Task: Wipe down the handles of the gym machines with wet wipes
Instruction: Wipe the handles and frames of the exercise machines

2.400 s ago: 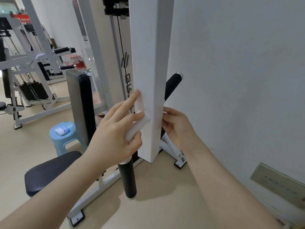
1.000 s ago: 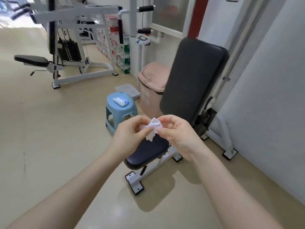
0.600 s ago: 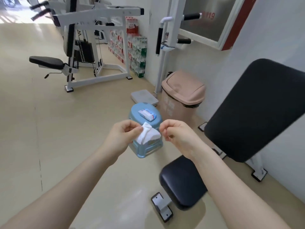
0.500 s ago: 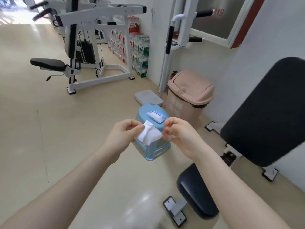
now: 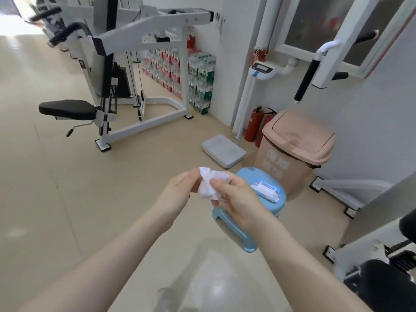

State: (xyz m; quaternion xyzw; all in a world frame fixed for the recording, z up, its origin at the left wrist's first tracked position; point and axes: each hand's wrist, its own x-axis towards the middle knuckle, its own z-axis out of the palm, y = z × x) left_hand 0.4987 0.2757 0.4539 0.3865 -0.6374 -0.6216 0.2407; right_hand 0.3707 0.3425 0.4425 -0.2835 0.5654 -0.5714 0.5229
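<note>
A crumpled white wet wipe [image 5: 208,183] hangs in front of me, pinched between both hands. My left hand [image 5: 177,191] holds its left side and my right hand [image 5: 234,199] grips its right side with thumb and fingers. Just beyond my right hand, a pack of wet wipes [image 5: 265,190] lies on a light blue plastic stool [image 5: 245,230]. A black foam handle [image 5: 306,81] of a white machine hangs at the upper right. Another white gym machine [image 5: 135,70] with black grips stands at the back left.
A pink swing-lid bin [image 5: 295,152] stands behind the stool, with red fire extinguishers [image 5: 254,124] and a white floor scale [image 5: 222,150] beside it. Stacked bottled-water packs [image 5: 180,73] line the far wall. Black seat pads [image 5: 387,287] sit at the lower right.
I turned away from the white machine post toward the stool and bin. Both hands have bunched the spread wipe into a crumpled ball, and the stool now sits closer under my right hand.
</note>
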